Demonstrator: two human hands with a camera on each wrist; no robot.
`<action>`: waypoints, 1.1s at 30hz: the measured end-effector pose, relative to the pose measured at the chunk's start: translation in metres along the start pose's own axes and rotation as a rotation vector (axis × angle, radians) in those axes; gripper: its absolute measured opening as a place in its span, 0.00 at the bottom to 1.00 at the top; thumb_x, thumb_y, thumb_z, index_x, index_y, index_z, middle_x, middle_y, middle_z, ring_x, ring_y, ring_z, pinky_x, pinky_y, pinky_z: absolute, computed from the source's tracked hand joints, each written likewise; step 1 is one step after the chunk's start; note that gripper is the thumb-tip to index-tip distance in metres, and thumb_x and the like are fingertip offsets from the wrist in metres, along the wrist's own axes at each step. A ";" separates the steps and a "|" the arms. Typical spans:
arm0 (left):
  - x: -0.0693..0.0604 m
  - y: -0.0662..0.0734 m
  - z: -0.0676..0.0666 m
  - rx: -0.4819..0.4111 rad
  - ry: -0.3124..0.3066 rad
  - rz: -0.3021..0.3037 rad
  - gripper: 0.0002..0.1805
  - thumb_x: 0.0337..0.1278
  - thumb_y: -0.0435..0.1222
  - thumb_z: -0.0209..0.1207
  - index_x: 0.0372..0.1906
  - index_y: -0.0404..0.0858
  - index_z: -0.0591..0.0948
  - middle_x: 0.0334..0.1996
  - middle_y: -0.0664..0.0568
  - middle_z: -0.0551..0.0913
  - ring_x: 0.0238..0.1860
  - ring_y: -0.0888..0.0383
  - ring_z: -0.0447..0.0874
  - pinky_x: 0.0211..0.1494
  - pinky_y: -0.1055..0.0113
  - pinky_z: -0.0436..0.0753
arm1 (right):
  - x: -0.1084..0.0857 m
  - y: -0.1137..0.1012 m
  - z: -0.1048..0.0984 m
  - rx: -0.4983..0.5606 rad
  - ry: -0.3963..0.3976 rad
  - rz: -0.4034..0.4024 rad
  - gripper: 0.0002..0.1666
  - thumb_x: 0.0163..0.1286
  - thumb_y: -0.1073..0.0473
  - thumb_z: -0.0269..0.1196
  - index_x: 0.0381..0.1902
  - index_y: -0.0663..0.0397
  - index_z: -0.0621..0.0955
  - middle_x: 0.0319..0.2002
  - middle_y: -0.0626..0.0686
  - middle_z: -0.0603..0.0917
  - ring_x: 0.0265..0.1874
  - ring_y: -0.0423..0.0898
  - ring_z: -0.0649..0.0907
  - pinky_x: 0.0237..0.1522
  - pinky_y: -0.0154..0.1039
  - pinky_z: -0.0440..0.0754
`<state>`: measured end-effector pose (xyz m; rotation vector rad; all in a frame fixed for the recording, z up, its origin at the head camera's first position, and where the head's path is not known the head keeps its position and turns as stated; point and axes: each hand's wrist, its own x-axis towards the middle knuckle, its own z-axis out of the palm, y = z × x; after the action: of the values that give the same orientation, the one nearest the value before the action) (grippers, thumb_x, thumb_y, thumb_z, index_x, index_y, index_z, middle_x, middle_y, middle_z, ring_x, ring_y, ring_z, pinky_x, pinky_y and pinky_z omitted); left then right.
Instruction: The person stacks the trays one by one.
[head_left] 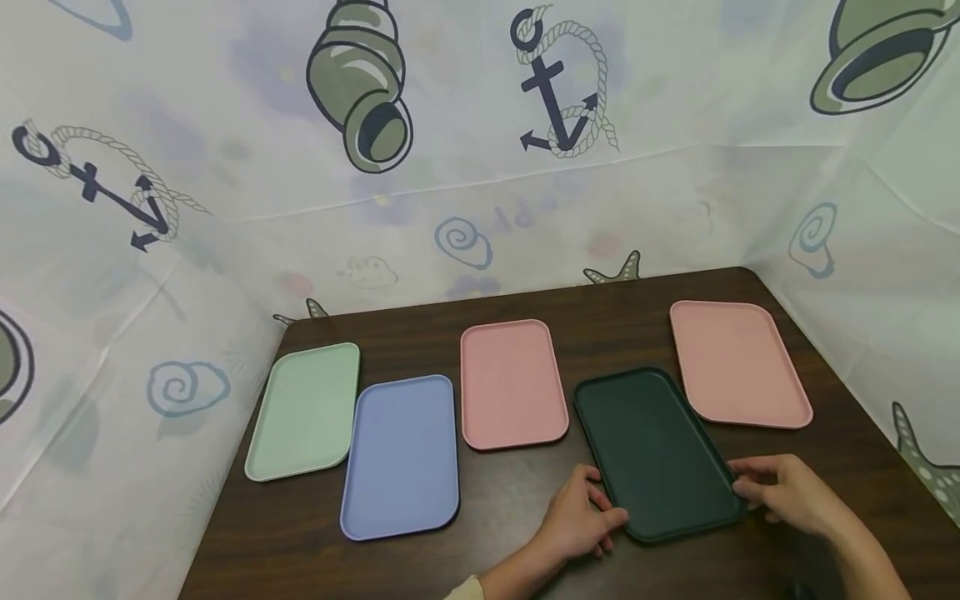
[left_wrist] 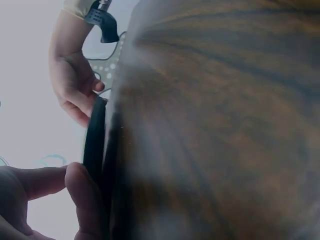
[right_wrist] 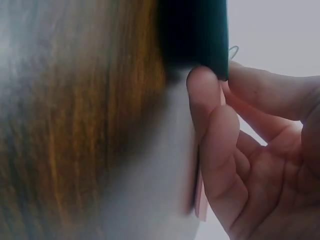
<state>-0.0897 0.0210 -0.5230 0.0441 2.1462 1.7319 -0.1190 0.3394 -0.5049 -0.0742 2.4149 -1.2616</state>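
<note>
A dark green rectangular tray (head_left: 660,454) lies between my two hands at the front right, face up. At its lower left edge my left hand (head_left: 581,521) pinches the rim between thumb and fingers. My right hand (head_left: 787,496) grips the lower right edge. The right wrist view shows the green tray (right_wrist: 197,37) edge-on above the wood, with fingertips (right_wrist: 204,85) below its edge and the thumb on its upper side. From the left wrist, the same tray (left_wrist: 94,142) spans between the left hand (left_wrist: 80,195) and the right hand (left_wrist: 75,85).
Left of the green tray lie a pink tray (head_left: 513,383), a blue tray (head_left: 401,458) and a light green tray (head_left: 303,412). A second pink tray (head_left: 738,362) lies behind it to the right, close to its edge. Printed cloth (head_left: 465,183) surrounds the dark wooden table (head_left: 315,550).
</note>
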 end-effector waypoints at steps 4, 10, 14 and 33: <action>0.000 -0.002 0.000 0.062 0.027 0.034 0.27 0.50 0.29 0.69 0.53 0.40 0.69 0.28 0.59 0.76 0.11 0.65 0.76 0.12 0.68 0.74 | -0.002 0.000 0.000 0.047 -0.027 -0.001 0.29 0.70 0.60 0.62 0.58 0.81 0.72 0.38 0.59 0.85 0.29 0.47 0.82 0.26 0.44 0.82; -0.002 -0.004 -0.002 0.093 0.027 0.088 0.27 0.50 0.29 0.68 0.54 0.41 0.70 0.28 0.60 0.77 0.11 0.67 0.75 0.14 0.72 0.73 | -0.008 0.000 0.000 0.081 -0.036 -0.023 0.30 0.70 0.59 0.62 0.58 0.82 0.72 0.41 0.63 0.85 0.30 0.45 0.83 0.28 0.43 0.83; -0.006 -0.002 -0.006 0.081 0.010 0.127 0.27 0.51 0.29 0.68 0.55 0.41 0.69 0.29 0.60 0.77 0.13 0.68 0.76 0.16 0.72 0.73 | -0.012 0.002 -0.001 0.123 -0.053 -0.032 0.29 0.72 0.60 0.60 0.59 0.83 0.70 0.45 0.67 0.84 0.31 0.43 0.84 0.30 0.43 0.84; -0.015 0.028 -0.070 0.115 0.040 0.195 0.29 0.54 0.29 0.63 0.62 0.40 0.70 0.35 0.51 0.77 0.17 0.66 0.72 0.17 0.72 0.71 | 0.000 -0.045 0.026 0.235 0.005 -0.199 0.28 0.70 0.63 0.61 0.58 0.84 0.71 0.40 0.63 0.84 0.33 0.42 0.86 0.31 0.42 0.84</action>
<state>-0.1035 -0.0413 -0.4808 0.2594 2.3366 1.7225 -0.1153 0.2930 -0.4826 -0.2481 2.2897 -1.6266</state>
